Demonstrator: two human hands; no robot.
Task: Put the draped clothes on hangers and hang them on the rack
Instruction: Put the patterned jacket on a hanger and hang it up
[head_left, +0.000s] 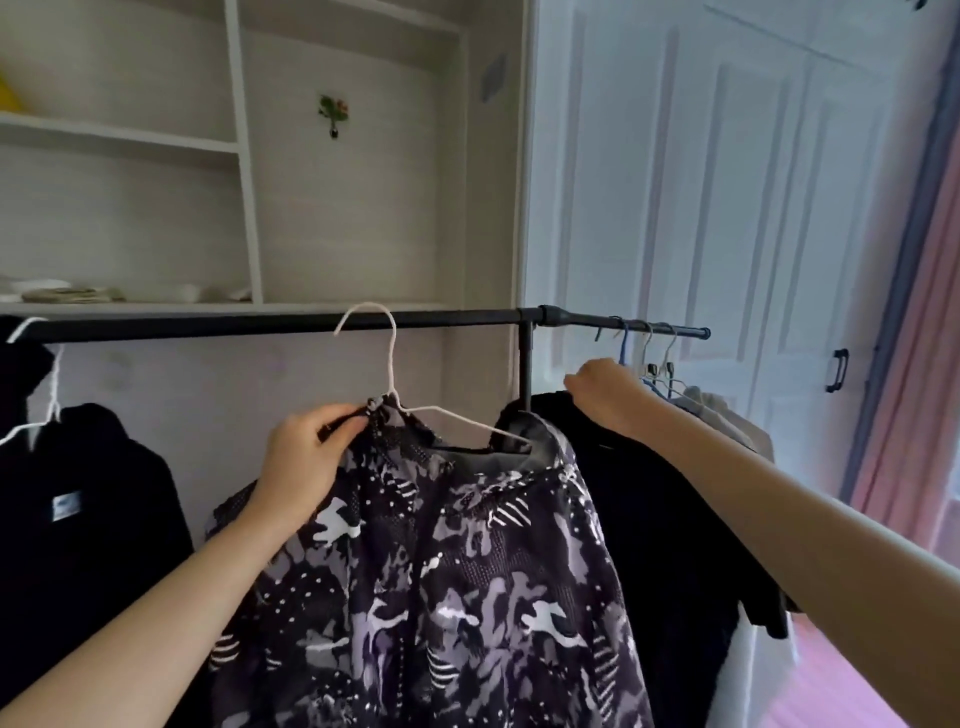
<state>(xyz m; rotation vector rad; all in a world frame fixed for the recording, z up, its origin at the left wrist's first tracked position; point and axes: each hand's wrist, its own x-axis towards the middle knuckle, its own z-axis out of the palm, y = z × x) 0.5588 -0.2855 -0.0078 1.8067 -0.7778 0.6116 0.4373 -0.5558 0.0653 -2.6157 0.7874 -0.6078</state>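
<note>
Hanging the patterned jacket (447, 571): its white hanger (395, 374) is hooking over the black rack bar (260, 326), so this garment's step is looking nearly done. The left hand (306, 457) is pinching the jacket's collar beside the hanger neck, forearm rising from lower left. The right hand (605, 395), arm reaching out, is curling its fingers on the black garment (665, 519) draped just right, judged next to need a spare hanger (626, 353).
</note>
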